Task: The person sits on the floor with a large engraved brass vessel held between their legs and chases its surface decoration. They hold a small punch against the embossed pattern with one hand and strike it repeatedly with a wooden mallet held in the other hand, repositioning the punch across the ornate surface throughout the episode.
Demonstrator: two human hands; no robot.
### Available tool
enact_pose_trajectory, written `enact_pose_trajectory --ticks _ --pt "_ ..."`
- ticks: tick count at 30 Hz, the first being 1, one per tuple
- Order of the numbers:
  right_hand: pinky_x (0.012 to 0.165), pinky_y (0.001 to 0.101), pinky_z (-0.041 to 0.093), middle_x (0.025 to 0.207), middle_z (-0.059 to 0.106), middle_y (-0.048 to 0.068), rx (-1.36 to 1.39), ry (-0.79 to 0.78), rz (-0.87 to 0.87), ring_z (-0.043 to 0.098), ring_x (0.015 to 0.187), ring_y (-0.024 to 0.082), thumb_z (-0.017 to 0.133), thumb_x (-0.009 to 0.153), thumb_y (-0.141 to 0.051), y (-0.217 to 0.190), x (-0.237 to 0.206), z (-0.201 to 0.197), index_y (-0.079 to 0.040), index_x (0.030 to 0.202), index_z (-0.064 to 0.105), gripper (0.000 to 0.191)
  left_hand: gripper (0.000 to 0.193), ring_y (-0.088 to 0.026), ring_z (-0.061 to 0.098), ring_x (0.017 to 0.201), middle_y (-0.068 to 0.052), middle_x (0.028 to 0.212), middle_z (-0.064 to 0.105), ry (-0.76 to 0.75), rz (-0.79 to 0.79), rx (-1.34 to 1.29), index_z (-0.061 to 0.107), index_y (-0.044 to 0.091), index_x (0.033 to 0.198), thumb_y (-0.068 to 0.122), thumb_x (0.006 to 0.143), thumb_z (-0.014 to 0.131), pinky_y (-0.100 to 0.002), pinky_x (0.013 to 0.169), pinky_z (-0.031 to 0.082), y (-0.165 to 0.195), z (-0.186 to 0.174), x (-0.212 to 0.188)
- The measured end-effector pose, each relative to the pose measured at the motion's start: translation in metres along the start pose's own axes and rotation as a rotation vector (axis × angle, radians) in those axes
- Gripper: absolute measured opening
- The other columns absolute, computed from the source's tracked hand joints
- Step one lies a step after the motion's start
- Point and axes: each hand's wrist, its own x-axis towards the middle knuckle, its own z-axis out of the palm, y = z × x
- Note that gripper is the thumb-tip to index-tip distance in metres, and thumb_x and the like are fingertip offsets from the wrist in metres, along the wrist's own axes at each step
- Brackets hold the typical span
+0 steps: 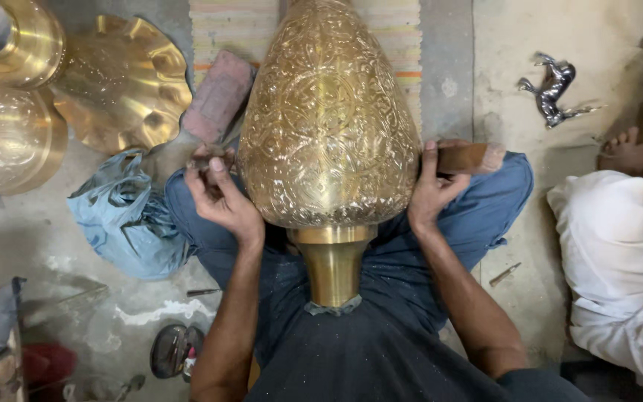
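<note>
A large engraved brass vase [327, 119] lies across my lap, its plain neck [333, 264] pointing toward me. My left hand [219, 195] rests against the vase's left side and pinches a small thin tool at its fingertips. On the vase's right side, my right hand [432, 190] grips a wooden mallet [469, 157] that sticks out to the right. My legs in blue trousers lie under the vase.
Brass pieces sit at the top left: a scalloped dish [124, 82] and round vessels [5, 89]. A blue cloth bag [124, 216] lies to the left and a brick [219, 95] beside the vase. A metal horse figurine [552, 89] stands top right. Another person in white [619, 253] sits at right.
</note>
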Motion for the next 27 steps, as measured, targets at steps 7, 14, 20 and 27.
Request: enact_pose_trajectory --ticks 7,14,20,27 --pt "0.096 0.0307 0.051 0.114 0.062 0.006 -0.054 0.004 -0.015 0.059 0.106 0.015 0.071 0.104 -0.008 -0.021 -0.022 0.01 -0.001 0.118 0.059 0.02 0.029 -0.016 0.069 0.097 -0.01 0.114 0.068 -0.123 -0.021 -0.019 0.056 -0.006 0.136 0.011 0.113 0.061 -0.031 0.091 0.06 0.003 0.003 0.034" --pt "0.091 0.0294 0.049 0.106 0.055 0.004 -0.074 0.015 -0.11 0.054 0.1 0.014 0.067 0.106 -0.004 -0.03 -0.041 0.015 -0.001 0.109 0.055 0.013 0.028 -0.016 0.071 0.099 -0.009 0.117 0.068 -0.208 0.001 0.015 0.059 -0.004 0.133 0.014 0.113 0.064 -0.029 0.092 0.058 0.004 -0.002 0.037" --pt "0.085 0.028 0.047 0.102 0.053 0.003 -0.123 -0.09 -0.091 0.053 0.095 0.013 0.063 0.107 -0.002 -0.031 -0.038 0.005 -0.002 0.106 0.054 0.009 0.019 -0.017 0.064 0.093 -0.008 0.111 0.07 -0.18 0.276 0.436 0.069 0.001 0.124 0.012 0.109 0.073 -0.027 0.081 0.051 0.039 0.004 0.029" --pt "0.084 0.0307 0.045 0.101 0.05 0.007 -0.345 -0.302 -0.246 0.05 0.093 0.017 0.065 0.108 0.001 -0.033 -0.026 -0.018 -0.001 0.103 0.053 0.014 0.017 -0.011 0.075 0.091 -0.008 0.115 0.076 -0.386 -0.006 0.224 0.071 0.004 0.113 0.005 0.099 0.08 -0.025 0.077 0.064 0.106 0.042 -0.011"
